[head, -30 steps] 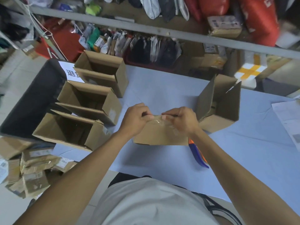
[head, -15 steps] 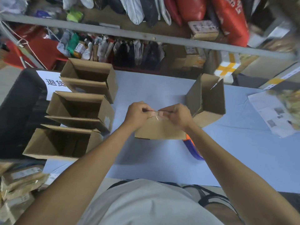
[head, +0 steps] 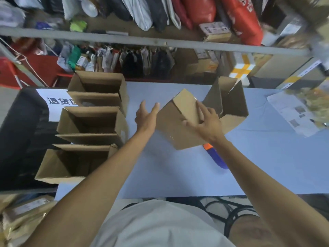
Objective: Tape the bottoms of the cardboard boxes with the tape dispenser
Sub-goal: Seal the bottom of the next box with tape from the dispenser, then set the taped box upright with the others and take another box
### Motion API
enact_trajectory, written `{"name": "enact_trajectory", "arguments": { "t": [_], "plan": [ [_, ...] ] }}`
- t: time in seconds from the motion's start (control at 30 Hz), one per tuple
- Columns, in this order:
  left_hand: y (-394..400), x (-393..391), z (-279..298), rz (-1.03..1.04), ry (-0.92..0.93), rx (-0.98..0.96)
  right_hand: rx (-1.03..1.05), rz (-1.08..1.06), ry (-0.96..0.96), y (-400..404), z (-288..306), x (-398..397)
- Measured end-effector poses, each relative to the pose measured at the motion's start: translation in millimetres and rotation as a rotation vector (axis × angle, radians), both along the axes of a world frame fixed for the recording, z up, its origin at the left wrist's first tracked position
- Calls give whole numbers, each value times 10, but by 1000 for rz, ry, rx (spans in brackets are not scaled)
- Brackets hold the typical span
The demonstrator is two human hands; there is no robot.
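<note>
The cardboard box [head: 179, 122] sits tilted at the table's [head: 178, 175] centre, its lower edge hiding most of the tape dispenser [head: 216, 157] at five o'clock — only an orange-and-purple handle shows. The right hand [head: 204, 122] rests spread on the box's taped face, thumb around the near edge. The left hand [head: 146, 116] hovers at nine o'clock, fingers straight and apart — contact unclear. Three open boxes [head: 92, 122] line the left; another [head: 229, 104] stands at two o'clock.

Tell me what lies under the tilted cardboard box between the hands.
Under the tilted brown cardboard box, an orange-and-purple handle sticks out on the pale blue table. Its other end is covered by the box.
</note>
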State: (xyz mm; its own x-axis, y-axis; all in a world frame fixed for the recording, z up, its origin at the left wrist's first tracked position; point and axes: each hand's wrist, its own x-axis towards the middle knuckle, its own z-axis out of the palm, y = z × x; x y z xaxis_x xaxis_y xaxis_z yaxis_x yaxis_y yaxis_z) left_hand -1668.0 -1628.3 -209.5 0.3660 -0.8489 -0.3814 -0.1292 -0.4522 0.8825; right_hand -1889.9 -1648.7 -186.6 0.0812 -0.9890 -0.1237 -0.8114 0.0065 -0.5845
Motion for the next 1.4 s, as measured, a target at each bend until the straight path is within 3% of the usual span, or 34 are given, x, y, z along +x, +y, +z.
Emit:
{"name": "enact_trajectory", "arguments": {
  "t": [0.07,0.13,0.23,0.53,0.73,0.93,1.03,1.2,1.4],
  "plan": [
    [50,30,-115,55,148,88,57,-89,-221,21,-18,48],
    [24,54,-168,92,303,16,144,-143,-412,40,-34,111],
    [-33,193,-157,74,247,-66,206,-168,-526,0,-130,113],
    [-367,528,-62,-86,31,-142,84,-40,-205,-454,-207,266],
    [-700,688,82,-213,-148,-177,43,-57,-258,-910,-130,485],
    [-920,800,212,-543,-850,-120,176,12,-185,-1166,-92,634],
    [-977,834,362,-620,-1056,-107,188,64,-103,-1192,-61,580],
    [-977,744,373,-701,-1061,64,125,179,172,-1097,-9,475],
    [-799,448,363,-697,-1149,191,49,223,249,-984,69,313]
  ]
}}
